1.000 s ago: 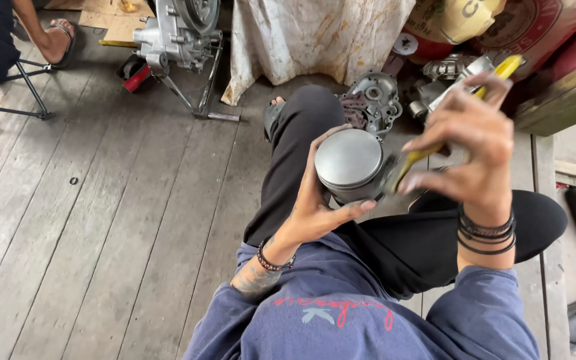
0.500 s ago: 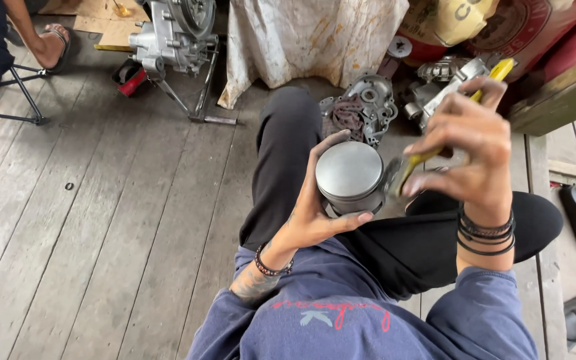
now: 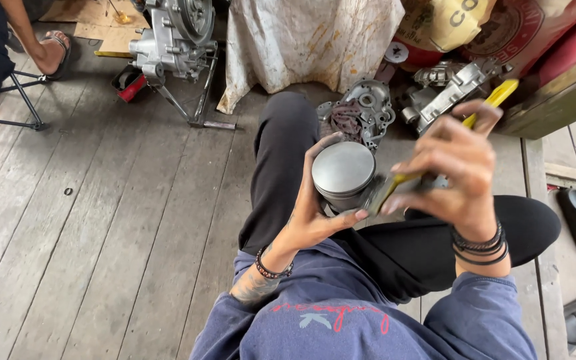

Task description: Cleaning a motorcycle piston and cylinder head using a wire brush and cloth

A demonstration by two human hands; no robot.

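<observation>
Both hands were raised above the person's lap, close together over the black trousers. Curled from below and from the left, the left hand (image 3: 311, 213) grasped a grey metal piston (image 3: 343, 175), thumb up along its near-left side and fingers wrapped under and around its skirt, so that the flat round crown faced up toward the camera. That wrist bent upward out of a blue sleeve, with a beaded bracelet (image 3: 271, 267) on it.

Just to the right of the piston, the right hand (image 3: 455, 173) was clenched around a yellow-handled tool (image 3: 481, 110), its fingers arched and pointing down and left. The handle stuck out past the knuckles toward the upper right, while the working end ran down to the left and met the piston's right side; the tip was blurred, so its exact contact could not be told. Several black bands (image 3: 478, 243) ringed that wrist.

Beyond the knee, a grey engine cover (image 3: 361, 110) lay on the wooden plank floor (image 3: 101, 220), near other metal parts. Farther left stood an engine block (image 3: 175, 33) on a stand, and another person's sandalled foot (image 3: 51, 53) showed at the top left corner.
</observation>
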